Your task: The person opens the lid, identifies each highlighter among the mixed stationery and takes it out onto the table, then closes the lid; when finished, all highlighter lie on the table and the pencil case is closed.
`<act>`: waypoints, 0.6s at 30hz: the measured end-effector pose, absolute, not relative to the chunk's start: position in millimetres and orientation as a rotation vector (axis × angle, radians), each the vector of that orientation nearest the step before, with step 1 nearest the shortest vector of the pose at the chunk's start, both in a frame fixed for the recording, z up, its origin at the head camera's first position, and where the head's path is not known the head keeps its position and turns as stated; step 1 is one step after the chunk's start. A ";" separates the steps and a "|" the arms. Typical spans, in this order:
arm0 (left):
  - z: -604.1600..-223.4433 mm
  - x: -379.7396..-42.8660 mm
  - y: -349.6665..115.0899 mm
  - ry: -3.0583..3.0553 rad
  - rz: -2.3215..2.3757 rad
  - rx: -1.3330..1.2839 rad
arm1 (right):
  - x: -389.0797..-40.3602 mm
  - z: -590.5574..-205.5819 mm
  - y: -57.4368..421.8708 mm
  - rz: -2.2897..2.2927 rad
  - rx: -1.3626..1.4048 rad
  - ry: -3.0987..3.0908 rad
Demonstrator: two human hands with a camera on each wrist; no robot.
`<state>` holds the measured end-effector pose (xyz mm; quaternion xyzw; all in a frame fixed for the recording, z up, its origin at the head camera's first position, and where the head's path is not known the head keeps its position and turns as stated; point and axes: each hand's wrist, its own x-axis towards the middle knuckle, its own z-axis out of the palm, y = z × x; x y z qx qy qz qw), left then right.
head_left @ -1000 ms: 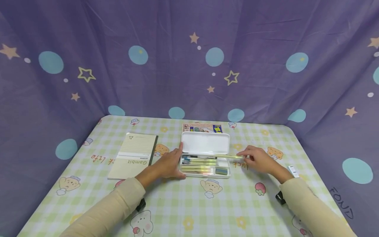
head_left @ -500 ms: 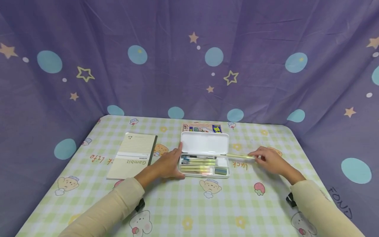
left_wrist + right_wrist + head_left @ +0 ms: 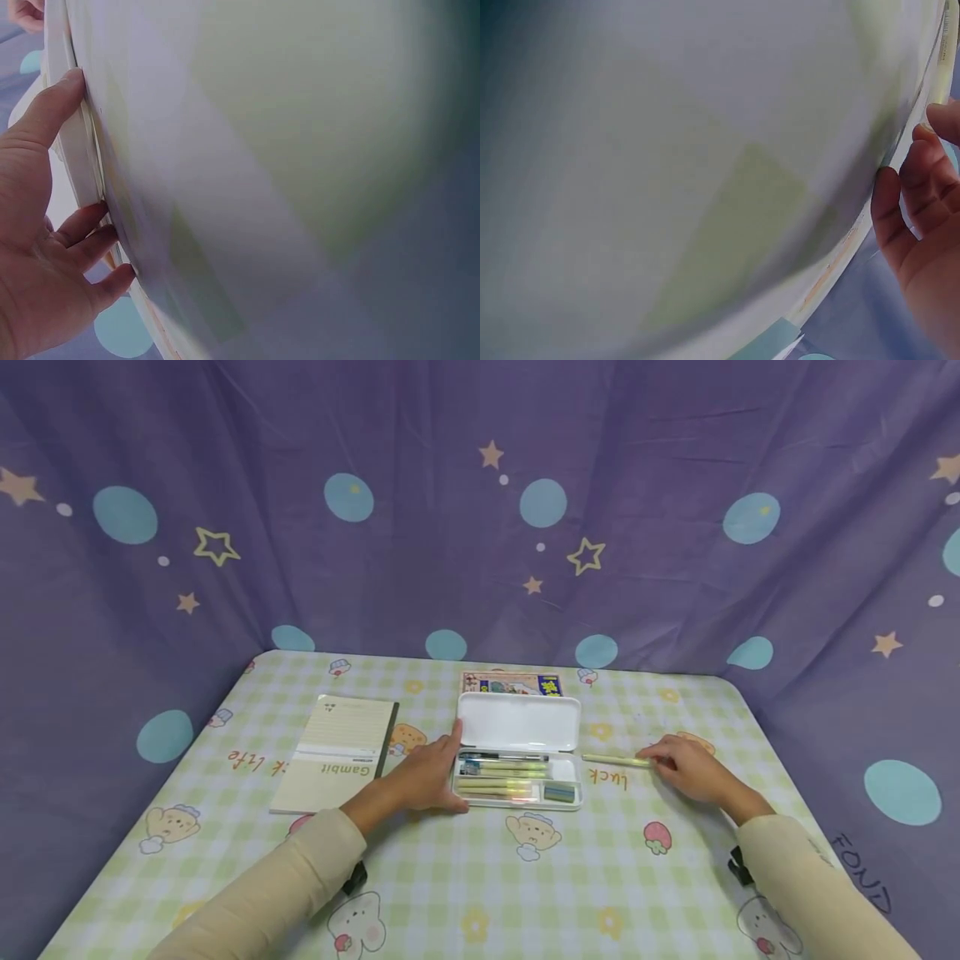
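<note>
An open white pencil case lies in the middle of the table, its lid tilted back. Several pale yellow pens lie inside it, beside a black pen and a grey-blue block. My left hand rests against the case's left end with its fingers spread, thumb at the front corner and forefinger by the lid. My right hand pinches the right end of a pale yellow pen. That pen lies level at the tabletop, just right of the case.
A Gambit notebook lies to the left of the case. Partly behind the lid is a printed card or booklet. The checked tablecloth covers the table, and a purple curtain hangs behind it.
My right hand has drawn the pen rightward, away from the case, and lowered it to the table. My left hand has stayed at the case.
</note>
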<state>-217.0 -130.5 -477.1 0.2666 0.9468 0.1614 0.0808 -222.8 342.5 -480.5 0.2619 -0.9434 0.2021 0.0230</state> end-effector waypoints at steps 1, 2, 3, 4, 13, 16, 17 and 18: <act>-476.8 -216.8 -130.5 2.831 0.486 0.797 | -223.5 -480.6 342.5 0.605 0.807 -2.928; -476.6 -216.5 -130.6 2.832 0.491 0.797 | -224.1 -481.0 342.5 0.581 0.799 -2.935; -476.2 -216.2 -130.7 2.832 0.490 0.797 | -224.8 -481.0 342.4 0.558 0.799 -2.936; -476.2 -216.0 -130.8 2.832 0.492 0.800 | -225.0 -480.9 342.4 0.536 0.793 -2.937; -478.0 -218.0 -130.7 2.828 0.489 0.784 | -226.2 -482.9 344.9 0.430 0.774 -2.894; -477.0 -217.9 -130.4 2.825 0.489 0.778 | -226.0 -482.9 344.9 0.431 0.776 -2.895; -477.1 -217.9 -130.3 2.825 0.487 0.777 | -226.0 -482.7 344.7 0.430 0.778 -2.896; -477.1 -217.9 -130.2 2.825 0.484 0.776 | -225.8 -482.6 344.5 0.424 0.778 -2.896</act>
